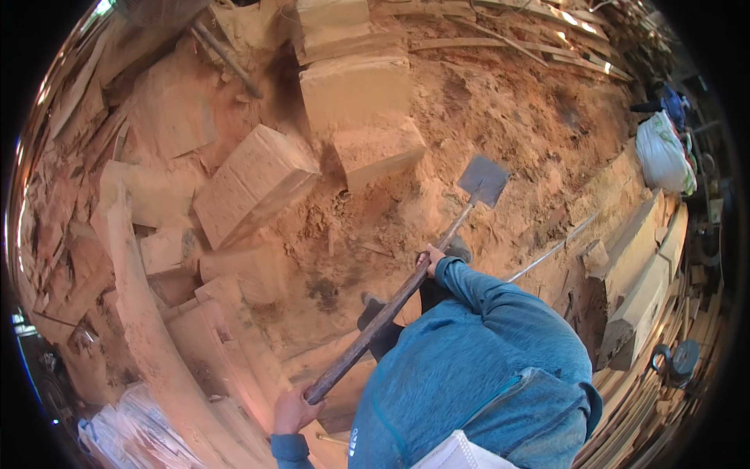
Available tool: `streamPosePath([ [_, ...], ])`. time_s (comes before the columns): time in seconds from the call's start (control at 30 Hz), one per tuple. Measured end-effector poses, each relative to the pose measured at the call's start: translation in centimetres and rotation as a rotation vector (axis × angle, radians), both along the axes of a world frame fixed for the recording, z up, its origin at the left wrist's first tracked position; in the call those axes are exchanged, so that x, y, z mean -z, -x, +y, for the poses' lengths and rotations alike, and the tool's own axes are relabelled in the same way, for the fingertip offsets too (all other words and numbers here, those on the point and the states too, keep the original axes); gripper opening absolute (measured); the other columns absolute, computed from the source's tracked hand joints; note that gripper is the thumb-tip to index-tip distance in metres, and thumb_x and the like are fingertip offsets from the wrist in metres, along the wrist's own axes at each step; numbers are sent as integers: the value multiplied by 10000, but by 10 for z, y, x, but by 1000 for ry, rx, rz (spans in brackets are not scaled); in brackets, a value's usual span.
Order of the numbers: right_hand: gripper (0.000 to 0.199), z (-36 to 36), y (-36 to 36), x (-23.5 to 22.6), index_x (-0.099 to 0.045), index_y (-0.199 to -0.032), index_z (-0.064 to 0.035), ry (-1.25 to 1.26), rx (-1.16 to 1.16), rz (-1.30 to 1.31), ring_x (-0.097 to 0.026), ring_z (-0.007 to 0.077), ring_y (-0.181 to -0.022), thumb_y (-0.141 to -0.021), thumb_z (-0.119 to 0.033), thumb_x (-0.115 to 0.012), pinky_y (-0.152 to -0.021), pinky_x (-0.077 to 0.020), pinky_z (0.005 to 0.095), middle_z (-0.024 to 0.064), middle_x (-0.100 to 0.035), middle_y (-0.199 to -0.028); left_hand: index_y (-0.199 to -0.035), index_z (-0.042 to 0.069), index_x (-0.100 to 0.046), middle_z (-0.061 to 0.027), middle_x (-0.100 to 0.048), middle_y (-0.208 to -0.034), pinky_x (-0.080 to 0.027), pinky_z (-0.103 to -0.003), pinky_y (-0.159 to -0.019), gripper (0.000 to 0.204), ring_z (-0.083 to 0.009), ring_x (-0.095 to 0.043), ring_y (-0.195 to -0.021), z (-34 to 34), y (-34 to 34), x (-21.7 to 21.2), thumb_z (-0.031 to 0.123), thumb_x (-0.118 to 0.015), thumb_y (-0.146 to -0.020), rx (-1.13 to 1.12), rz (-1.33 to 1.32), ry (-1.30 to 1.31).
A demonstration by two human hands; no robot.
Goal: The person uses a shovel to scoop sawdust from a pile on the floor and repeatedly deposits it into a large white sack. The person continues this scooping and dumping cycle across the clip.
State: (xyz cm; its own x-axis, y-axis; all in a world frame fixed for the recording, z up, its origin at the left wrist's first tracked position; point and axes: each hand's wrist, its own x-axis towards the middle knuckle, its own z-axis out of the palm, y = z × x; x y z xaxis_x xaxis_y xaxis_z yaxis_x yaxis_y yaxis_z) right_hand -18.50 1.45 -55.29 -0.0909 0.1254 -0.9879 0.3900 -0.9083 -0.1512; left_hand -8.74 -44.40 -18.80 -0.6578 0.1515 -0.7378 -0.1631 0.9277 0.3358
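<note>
A shovel point(373, 328) with a long dark wooden handle and a flat grey square blade slants across the middle, blade toward the far right. My left hand point(295, 411) is closed round the handle's butt end at the lower left. Farther up, toward the blade, my right hand point(429, 258) grips the shaft. The blade lies against a bed of orange-brown sawdust point(516, 133), and I cannot tell whether it carries any. Part of a dark shoe point(457, 248) shows beside my right hand.
Large squared wood blocks point(254, 184) stand left of the blade, with more timber point(355, 94) beyond. A long curved plank point(137, 289) runs down the left. Thick beams point(633, 258) and a stuffed white sack point(664, 152) are at right. A thin metal rod point(551, 248) lies near my right arm.
</note>
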Motion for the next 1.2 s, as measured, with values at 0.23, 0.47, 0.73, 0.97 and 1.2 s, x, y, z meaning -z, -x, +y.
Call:
streamPosePath([
  [0.23, 147, -44, -15, 61, -458, -774, -73, 294, -266, -93, -494, 278, -589, -827, -195, -521, -644, -486, 431, 87, -458, -631, -888, 122, -666, -119, -672, -720, -516, -432, -667, 364, -343, -659, -712, 64, -37, -26, 344, -781, -624, -110, 71, 282],
  [0.47, 198, 0, 16, 66, -466, -722, -106, 649, -286, -93, -479, 221, -537, -863, -240, -506, -561, -478, 397, 45, -455, -592, -972, 200, -626, -113, -664, -754, -487, -473, -622, 233, -309, -660, -730, 243, -19, -80, 346, -644, -792, -230, -179, 604],
  [0.73, 328, 139, 61, 94, -500, -785, -106, 552, -228, -207, -515, 218, -591, -894, -400, -597, -573, -479, 413, 43, -492, -659, -1120, 235, -581, -125, -680, -774, -506, -499, -669, 343, -351, -663, -753, 400, 29, -53, 320, -638, -793, -222, -339, 634],
  [0.97, 238, 117, 27, 137, -474, -804, -80, 413, -329, -199, -455, 211, -448, -880, -251, -621, -436, -458, 409, 52, -428, -569, -1198, 279, -524, -136, -674, -812, -515, -470, -691, 427, -347, -662, -786, 370, -43, 8, 225, -647, -793, -425, -464, 534],
  [1.2, 189, 96, 17, 155, -498, -820, -44, 322, -403, -274, -483, 208, -454, -861, -201, -594, -426, -459, 388, 75, -477, -578, -1191, 211, -529, -83, -675, -840, -520, -409, -676, 573, -261, -663, -743, 310, -88, 64, 161, -774, -675, -488, -464, 450],
])
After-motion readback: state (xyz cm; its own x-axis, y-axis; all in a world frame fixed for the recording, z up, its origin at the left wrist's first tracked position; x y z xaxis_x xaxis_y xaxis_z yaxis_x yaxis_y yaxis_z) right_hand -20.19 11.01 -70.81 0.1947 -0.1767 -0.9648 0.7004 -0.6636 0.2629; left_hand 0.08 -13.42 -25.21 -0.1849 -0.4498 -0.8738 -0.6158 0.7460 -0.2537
